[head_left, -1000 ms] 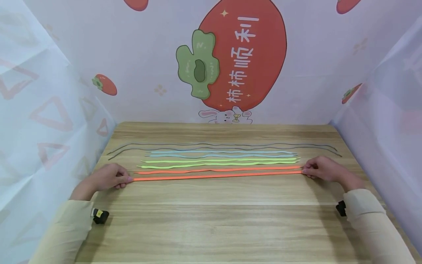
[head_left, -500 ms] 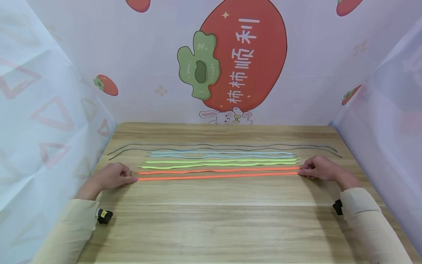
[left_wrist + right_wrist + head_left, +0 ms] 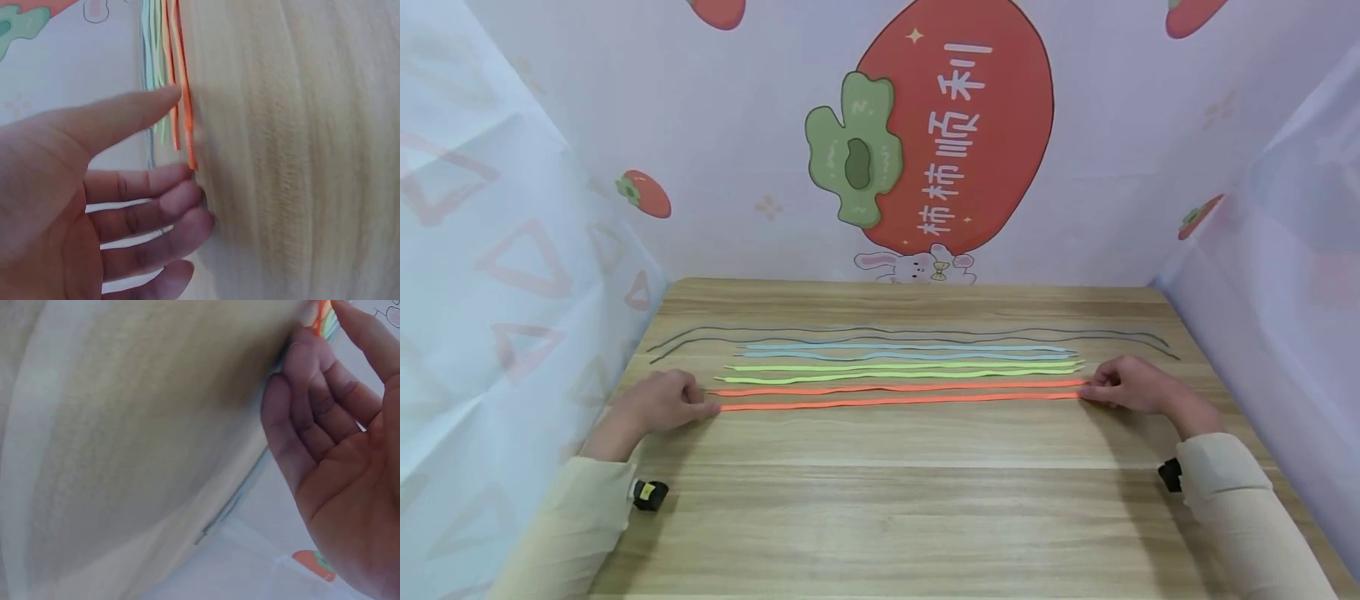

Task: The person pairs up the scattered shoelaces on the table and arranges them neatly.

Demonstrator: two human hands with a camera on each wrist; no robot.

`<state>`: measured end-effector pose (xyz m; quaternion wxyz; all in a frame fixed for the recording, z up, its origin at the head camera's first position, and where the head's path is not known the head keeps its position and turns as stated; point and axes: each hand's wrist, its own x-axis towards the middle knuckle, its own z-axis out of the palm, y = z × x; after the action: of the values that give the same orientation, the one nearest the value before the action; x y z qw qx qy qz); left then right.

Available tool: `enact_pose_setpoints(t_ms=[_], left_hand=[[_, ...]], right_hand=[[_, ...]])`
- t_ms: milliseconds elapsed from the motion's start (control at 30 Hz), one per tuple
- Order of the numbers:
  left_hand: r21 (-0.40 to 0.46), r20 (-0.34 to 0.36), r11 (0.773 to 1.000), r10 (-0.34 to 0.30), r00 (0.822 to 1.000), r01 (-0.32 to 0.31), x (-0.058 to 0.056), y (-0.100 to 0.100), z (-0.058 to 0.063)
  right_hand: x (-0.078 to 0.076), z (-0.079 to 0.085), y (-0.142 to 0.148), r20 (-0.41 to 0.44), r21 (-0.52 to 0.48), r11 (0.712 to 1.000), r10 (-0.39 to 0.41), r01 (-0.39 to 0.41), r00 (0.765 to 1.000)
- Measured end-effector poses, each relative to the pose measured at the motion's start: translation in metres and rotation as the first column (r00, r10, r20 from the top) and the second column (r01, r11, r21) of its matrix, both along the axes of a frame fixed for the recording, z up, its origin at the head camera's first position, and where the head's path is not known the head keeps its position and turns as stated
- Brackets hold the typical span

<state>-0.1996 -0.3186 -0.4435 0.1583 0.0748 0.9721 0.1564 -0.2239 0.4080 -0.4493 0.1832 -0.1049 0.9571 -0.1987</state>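
Observation:
Two orange shoelaces lie straight across the wooden table (image 3: 880,517); the front orange shoelace (image 3: 887,402) has a hand at each end. My left hand (image 3: 666,404) is at its left end. In the left wrist view, the thumb and fingers (image 3: 178,206) stand apart, with the lace's tip between them and the thumb overlapping the lace. My right hand (image 3: 1131,387) pinches the right end between thumb and forefinger, other fingers curled beneath. Just behind lies the back orange shoelace (image 3: 850,389).
Behind the orange pair lie two yellow-green shoelaces (image 3: 887,366), two light blue shoelaces (image 3: 910,346) and two longer thin grey cords (image 3: 790,331), roughly parallel. A printed paper backdrop (image 3: 737,125) stands at the back, with paper walls on both sides.
My left hand has slid right along the table, and its thumb and fingers have come apart. My right hand shifted slightly left. The front lace, taut before, now lies a little slack.

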Motion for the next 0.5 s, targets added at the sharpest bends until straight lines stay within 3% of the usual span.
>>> enact_pose_setpoints(t_ms=[267,500], left_hand=[[-0.077,-0.142,0.996,0.026,0.989,-0.037,0.005,0.005,0.004],[-0.066,-0.245,0.998,-0.032,0.969,0.016,0.008,0.03,0.008]], right_hand=[[0.006,0.015,-0.011,-0.098,0.053,0.998,0.026,-0.021,0.995],[0.012,0.029,-0.034,-0.154,0.133,0.991,0.051,-0.031,0.987]])
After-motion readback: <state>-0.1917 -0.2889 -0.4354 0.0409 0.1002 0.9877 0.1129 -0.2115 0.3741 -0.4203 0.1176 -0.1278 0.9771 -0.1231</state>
